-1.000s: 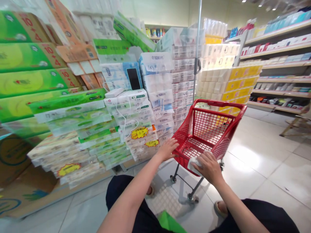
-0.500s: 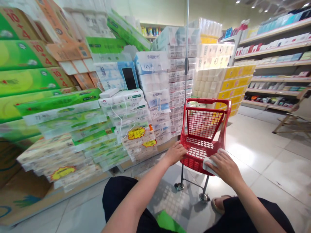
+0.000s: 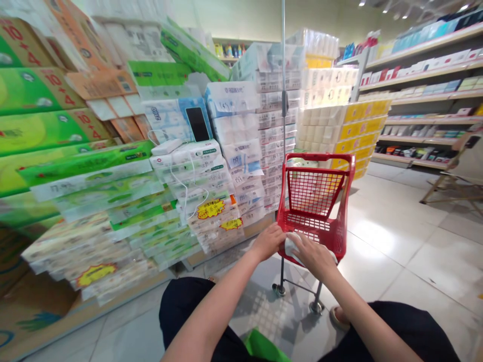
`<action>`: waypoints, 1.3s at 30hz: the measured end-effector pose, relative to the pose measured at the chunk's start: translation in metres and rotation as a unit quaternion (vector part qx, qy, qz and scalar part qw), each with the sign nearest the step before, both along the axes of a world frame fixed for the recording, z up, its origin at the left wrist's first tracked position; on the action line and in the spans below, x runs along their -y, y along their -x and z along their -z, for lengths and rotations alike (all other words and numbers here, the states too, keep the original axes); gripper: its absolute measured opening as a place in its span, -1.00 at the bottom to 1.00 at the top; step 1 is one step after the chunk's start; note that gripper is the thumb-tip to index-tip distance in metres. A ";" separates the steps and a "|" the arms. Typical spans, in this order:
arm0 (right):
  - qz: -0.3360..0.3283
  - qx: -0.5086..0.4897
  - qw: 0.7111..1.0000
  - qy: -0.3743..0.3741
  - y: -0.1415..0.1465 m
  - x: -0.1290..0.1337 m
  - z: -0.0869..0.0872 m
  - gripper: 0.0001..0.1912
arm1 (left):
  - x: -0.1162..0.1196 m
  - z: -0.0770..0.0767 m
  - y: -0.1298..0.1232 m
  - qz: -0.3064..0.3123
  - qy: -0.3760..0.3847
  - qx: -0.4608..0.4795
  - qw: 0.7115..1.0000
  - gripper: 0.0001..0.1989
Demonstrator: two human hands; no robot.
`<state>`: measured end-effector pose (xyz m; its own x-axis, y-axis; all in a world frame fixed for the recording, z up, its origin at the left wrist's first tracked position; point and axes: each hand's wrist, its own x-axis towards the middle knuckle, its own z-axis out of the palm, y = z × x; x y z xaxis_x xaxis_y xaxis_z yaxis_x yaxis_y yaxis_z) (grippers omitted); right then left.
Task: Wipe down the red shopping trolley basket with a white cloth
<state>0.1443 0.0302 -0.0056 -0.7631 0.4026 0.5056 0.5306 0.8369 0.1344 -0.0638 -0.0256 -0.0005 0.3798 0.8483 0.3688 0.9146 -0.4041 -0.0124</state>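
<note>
Wiping stance: the person sits low at six o'clock, both arms reaching to the near rim of the small red cart (image 3: 316,198).
Tissue stacks: packs (image 3: 113,196) piled at nine to eleven o'clock, a phone (image 3: 197,124) propped among them, well apart from the hands.
Left hand (image 3: 268,242): fingers curled together over the cart's near left corner, gripping to steady it.
White cloth (image 3: 292,247): lies on the near rim, touching the cart, mostly covered.
Right hand (image 3: 313,256): fingers pressed together, flat on the cloth.
Doing it well: I'd judge firm, even palm pressure along the rim works best, the left hand bracing since the cart stands on wheels.
</note>
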 end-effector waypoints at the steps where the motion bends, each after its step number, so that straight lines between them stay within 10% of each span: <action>1: -0.018 -0.001 1.000 0.008 -0.007 -0.001 -0.002 -0.55 | 0.005 -0.003 0.004 0.007 0.012 0.018 1.000 -0.75; 6: -0.041 -0.077 0.995 0.047 -0.053 -0.004 -0.004 -0.38 | 0.033 -0.028 0.013 -0.012 0.027 0.122 0.992 -0.58; 10: -0.045 -0.119 0.987 0.097 -0.065 0.004 0.000 -0.65 | 0.043 -0.040 -0.026 -0.059 -0.015 0.156 0.986 -0.69; 18: -0.064 -0.204 0.959 0.187 -0.050 -0.002 -0.007 -0.67 | 0.043 0.010 -0.106 -0.118 -0.042 0.021 0.992 -0.67; 25: -0.135 -0.144 0.965 0.173 -0.042 -0.014 0.001 -0.77 | 0.053 0.023 -0.044 -0.024 -0.043 -0.020 0.999 -0.72; 32: -0.150 -0.180 0.954 0.185 -0.035 -0.004 0.009 -0.83 | 0.070 0.009 0.044 -0.060 -0.011 0.049 0.997 -0.67; 39: -0.152 -0.207 0.945 0.204 -0.024 0.011 0.010 -0.84 | 0.082 0.000 0.035 -0.194 -0.026 0.241 0.951 -0.73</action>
<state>0.1686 0.0193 -0.0155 -0.6456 0.4224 0.6362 0.1945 0.8966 -0.3979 -0.0987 -0.1079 -0.0007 -0.1809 0.8664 0.4655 0.8992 -0.0460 0.4351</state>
